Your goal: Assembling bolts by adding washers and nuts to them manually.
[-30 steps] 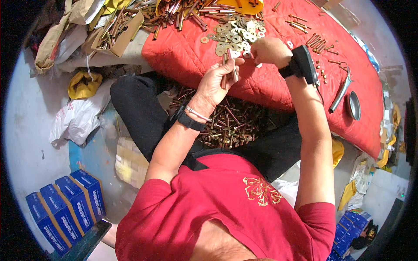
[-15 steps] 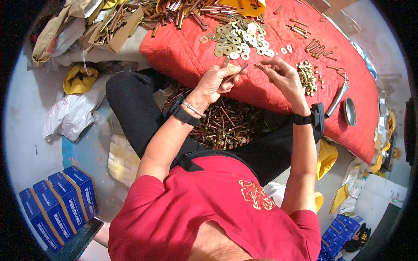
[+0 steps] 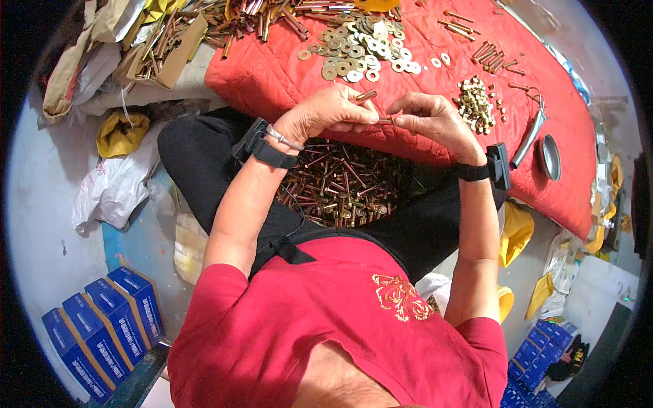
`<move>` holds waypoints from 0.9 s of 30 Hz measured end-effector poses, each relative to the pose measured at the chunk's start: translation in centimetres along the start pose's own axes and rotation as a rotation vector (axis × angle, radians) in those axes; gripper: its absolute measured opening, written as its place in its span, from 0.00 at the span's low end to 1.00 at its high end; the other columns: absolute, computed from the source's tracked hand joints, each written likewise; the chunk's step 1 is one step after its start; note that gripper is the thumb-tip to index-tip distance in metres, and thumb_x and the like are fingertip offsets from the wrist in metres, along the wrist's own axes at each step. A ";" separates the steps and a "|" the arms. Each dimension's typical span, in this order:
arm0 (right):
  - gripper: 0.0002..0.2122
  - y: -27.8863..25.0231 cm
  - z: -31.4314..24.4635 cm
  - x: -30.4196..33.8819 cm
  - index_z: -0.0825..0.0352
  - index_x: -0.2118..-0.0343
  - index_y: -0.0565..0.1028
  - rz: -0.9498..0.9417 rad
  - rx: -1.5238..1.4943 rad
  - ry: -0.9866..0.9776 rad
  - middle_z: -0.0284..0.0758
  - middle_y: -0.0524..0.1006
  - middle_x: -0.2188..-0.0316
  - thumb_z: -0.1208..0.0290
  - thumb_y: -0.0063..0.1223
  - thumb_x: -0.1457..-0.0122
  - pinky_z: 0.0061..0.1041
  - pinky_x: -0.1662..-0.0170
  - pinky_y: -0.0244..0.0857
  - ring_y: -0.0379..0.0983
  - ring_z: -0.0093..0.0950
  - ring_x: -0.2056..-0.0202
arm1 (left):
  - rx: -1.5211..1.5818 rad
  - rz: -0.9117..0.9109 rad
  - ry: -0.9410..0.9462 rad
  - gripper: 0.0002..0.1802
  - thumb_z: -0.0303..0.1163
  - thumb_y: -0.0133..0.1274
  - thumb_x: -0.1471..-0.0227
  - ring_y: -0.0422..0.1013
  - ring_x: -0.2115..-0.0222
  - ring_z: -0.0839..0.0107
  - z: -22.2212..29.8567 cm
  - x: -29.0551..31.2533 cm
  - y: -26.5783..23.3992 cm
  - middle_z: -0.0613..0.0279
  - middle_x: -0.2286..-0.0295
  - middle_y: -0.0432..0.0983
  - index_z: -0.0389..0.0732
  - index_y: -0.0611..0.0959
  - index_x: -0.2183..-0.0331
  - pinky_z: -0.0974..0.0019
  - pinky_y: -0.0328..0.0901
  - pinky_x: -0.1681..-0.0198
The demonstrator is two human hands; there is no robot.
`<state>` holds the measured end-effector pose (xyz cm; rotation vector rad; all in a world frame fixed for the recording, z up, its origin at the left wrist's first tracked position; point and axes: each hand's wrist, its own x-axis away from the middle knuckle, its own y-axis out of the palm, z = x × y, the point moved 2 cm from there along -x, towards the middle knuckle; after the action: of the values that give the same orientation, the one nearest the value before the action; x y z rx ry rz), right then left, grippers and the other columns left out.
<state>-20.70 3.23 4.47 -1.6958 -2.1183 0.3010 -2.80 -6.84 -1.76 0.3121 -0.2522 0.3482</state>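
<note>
My left hand (image 3: 333, 112) is closed around a copper-coloured metal sleeve (image 3: 366, 96), whose end sticks up past the thumb. A thin reddish metal rod (image 3: 385, 121) spans the small gap between both hands; it may be a bolt or another sleeve. Thumb and fingers of my right hand (image 3: 432, 121) pinch its right end. The fingers hide most of both pieces. Below my hands, between my legs, lies a heap of finished-looking bolts (image 3: 340, 183) with sleeves. Ahead on the red quilted cover (image 3: 272, 81) lie flat washers (image 3: 354, 47), and small brass-coloured nuts (image 3: 475, 105) are piled beside my right hand.
Loose metal sleeves (image 3: 265, 20) and an open cardboard box (image 3: 178, 58) of them are at the far left. Long bolts (image 3: 490, 56), a grey-handled tool (image 3: 527, 143) and a metal bowl (image 3: 549, 158) lie right. Blue boxes (image 3: 102, 333) stand at lower left.
My hands have come together, the right moving down and inward to the left hand's rod. The rod, slanted and apart from the right hand before, now lies level between them.
</note>
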 end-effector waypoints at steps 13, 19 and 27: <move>0.08 4.0 2.9 -3.8 0.70 0.67 0.73 0.962 -0.142 -0.283 0.33 0.69 0.67 0.70 0.48 0.42 0.24 0.60 0.63 0.67 0.25 0.65 | 0.815 0.575 0.267 0.05 0.32 0.53 0.48 0.66 0.82 0.80 -2.0 -4.6 4.9 0.71 0.80 0.71 0.42 0.77 0.72 0.77 0.60 0.81; 0.07 -1.1 3.0 -2.8 0.69 0.67 0.75 0.834 0.014 -0.219 0.37 0.75 0.72 0.71 0.50 0.44 0.28 0.65 0.65 0.72 0.31 0.69 | 0.959 0.406 0.231 0.15 0.42 0.49 0.45 0.61 0.86 0.82 -2.2 -5.3 4.1 0.71 0.82 0.70 0.38 0.77 0.69 0.79 0.55 0.85; 0.07 -8.6 8.4 1.4 0.63 0.71 0.76 0.617 1.239 -0.008 0.39 0.73 0.72 0.72 0.56 0.54 0.36 0.61 0.65 0.69 0.41 0.64 | 1.029 0.276 0.173 0.17 0.41 0.46 0.43 0.56 0.88 0.80 -2.0 -3.2 1.5 0.71 0.85 0.61 0.36 0.75 0.64 0.76 0.53 0.86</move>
<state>-32.19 3.23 0.73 -1.3895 -0.8592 1.4139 -5.84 -5.75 -4.19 1.2607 0.0801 0.7636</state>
